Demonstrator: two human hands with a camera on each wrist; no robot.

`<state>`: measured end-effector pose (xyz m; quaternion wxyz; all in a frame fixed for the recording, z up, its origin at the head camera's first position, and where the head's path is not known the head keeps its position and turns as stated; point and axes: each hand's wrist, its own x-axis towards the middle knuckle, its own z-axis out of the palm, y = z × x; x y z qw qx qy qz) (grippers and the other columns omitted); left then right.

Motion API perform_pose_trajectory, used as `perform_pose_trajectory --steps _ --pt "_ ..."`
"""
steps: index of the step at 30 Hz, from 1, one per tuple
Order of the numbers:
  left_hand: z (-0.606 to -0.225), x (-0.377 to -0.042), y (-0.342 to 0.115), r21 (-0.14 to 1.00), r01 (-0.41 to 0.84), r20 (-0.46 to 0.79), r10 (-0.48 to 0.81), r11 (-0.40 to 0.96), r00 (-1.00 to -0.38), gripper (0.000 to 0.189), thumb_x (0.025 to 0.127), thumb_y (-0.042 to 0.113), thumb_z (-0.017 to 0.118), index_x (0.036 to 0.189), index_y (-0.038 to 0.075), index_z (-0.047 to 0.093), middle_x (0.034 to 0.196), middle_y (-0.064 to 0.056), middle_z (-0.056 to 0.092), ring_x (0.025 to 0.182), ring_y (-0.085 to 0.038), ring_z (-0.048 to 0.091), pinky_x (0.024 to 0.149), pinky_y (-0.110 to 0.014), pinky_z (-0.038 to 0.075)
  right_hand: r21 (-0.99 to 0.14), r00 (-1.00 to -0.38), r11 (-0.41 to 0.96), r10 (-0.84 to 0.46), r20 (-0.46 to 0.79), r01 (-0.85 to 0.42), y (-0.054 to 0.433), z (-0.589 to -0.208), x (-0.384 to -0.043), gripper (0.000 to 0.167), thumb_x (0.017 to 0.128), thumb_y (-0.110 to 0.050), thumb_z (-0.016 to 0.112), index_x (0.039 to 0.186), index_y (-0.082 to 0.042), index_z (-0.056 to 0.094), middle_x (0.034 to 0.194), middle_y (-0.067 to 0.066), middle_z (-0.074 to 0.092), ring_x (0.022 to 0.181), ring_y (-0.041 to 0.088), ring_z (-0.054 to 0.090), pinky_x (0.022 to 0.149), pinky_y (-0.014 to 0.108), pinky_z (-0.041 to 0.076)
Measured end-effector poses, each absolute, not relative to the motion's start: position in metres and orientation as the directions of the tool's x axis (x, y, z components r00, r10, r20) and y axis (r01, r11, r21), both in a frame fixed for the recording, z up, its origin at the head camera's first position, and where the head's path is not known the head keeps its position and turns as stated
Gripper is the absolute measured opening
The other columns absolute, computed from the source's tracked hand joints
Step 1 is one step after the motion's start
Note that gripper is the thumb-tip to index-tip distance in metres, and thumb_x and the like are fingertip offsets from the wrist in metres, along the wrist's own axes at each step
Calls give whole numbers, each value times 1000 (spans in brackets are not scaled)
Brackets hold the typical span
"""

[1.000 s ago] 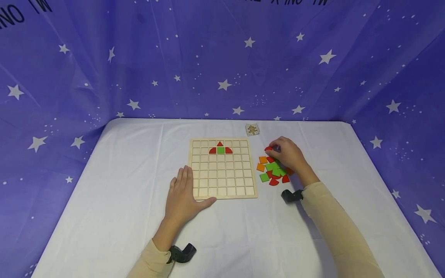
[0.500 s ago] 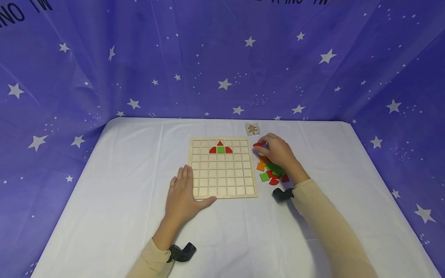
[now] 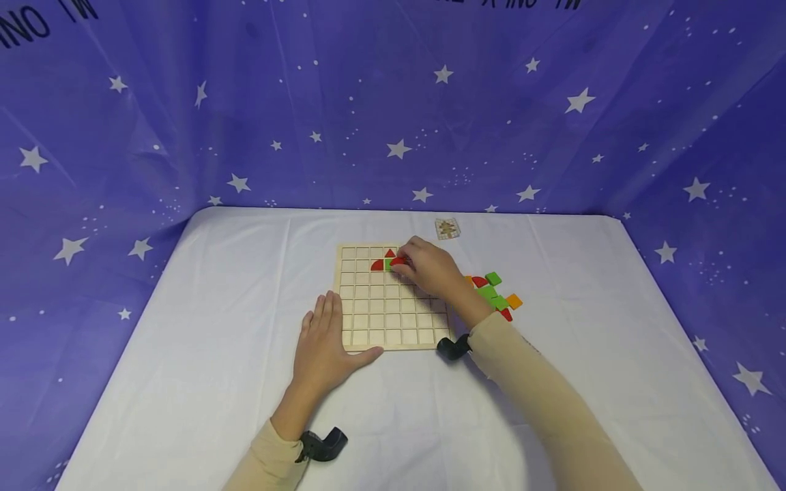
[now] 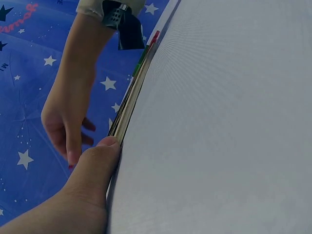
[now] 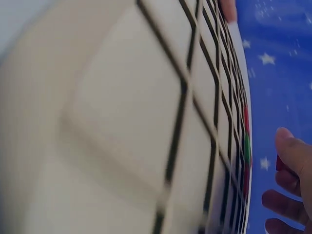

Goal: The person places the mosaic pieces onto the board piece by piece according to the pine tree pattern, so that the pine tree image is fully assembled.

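In the head view a wooden grid board (image 3: pixel 362 320) lies on the white-covered table. My left hand (image 3: pixel 322 348) rests at its near left corner, fingers straight along the left edge and thumb along the front edge. Over the board's upper part, my right hand (image 3: pixel 432 269) pinches a red quarter-circle tile (image 3: pixel 398 261) between thumb and fingers; the right wrist view shows a bit of this red tile (image 5: pixel 279 164) too. Beside it in the grid sit a red triangle (image 3: pixel 389 253), a green square (image 3: pixel 388 265) and a red quarter-circle (image 3: pixel 377 266). My right hand hides the cells to their right.
Right of the board lies a loose pile of red, green and orange tiles (image 3: pixel 487 292), partly hidden by my right forearm. A small pattern card (image 3: pixel 447 228) lies behind the board's right corner. A purple starred curtain (image 3: pixel 393 102) hangs behind the table.
My right hand has moved left from the tile pile to above the board, carrying the red quarter-circle tile. My left hand has stayed at the board's corner.
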<state>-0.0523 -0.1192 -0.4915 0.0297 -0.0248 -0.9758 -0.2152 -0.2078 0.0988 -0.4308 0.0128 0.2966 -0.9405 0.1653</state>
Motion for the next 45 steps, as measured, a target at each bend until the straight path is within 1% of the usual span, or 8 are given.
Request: perform_pose_trajectory --steps 6,11,14,18,27,33,37,45 --pt "-490 -53 -120 421 65 69 40 905 -997 133 69 90 54 158 1 12 167 -15 12 156 -30 9 123 -53 16 -222 -786 756 -609 107 -615 65 -430 -202 37 94 -43 65 114 -12 70 106 1 63 86 15 61 76 33 55" --pt "-489 -54 -119 419 70 77 41 905 -996 132 70 89 55 158 1 12 167 -15 12 156 -30 9 123 -53 16 -155 -751 735 -651 111 -660 47 -434 -199 33 95 -42 65 109 -13 72 103 0 64 86 16 63 74 33 56" --pt "-489 -55 -119 421 71 79 42 904 -996 132 70 90 54 159 1 13 167 -15 13 156 -30 10 123 -53 16 -136 -749 737 -656 92 -663 40 -436 -197 32 95 -41 66 108 -13 72 105 0 64 90 17 64 76 33 56" --pt "-489 -54 -119 420 70 71 43 905 -996 133 70 91 53 159 2 12 167 -14 12 156 -30 9 123 -53 15 -138 -755 743 -652 75 -655 37 -437 -197 30 94 -39 67 108 -13 73 105 0 65 92 17 64 78 32 56" --pt "-489 -54 -119 418 68 66 45 906 -997 132 70 91 52 159 2 11 168 -13 11 156 -29 8 123 -52 15 -296 -791 745 -608 64 -597 37 -440 -201 30 88 -36 74 110 -16 75 103 -4 66 93 14 62 81 29 55" --pt "-491 -53 -119 418 68 68 43 906 -997 132 70 90 53 159 2 11 168 -13 11 156 -29 8 123 -52 15 -361 -801 737 -596 49 -571 38 -442 -202 29 87 -37 75 108 -18 76 102 -6 65 91 12 60 82 28 54" --pt "-491 -53 -119 422 67 67 43 904 -997 132 70 90 54 159 2 11 167 -14 12 156 -29 8 123 -52 14 -395 -808 735 -589 33 -551 39 -441 -202 28 86 -37 76 107 -18 77 100 -6 64 88 11 59 81 29 53" --pt "-490 -52 -119 413 65 69 40 908 -997 132 70 88 56 159 2 11 167 -14 13 156 -30 10 123 -52 15 -420 -819 744 -574 -3 -520 38 -442 -202 27 87 -38 75 106 -19 77 98 -7 62 85 10 58 80 30 52"
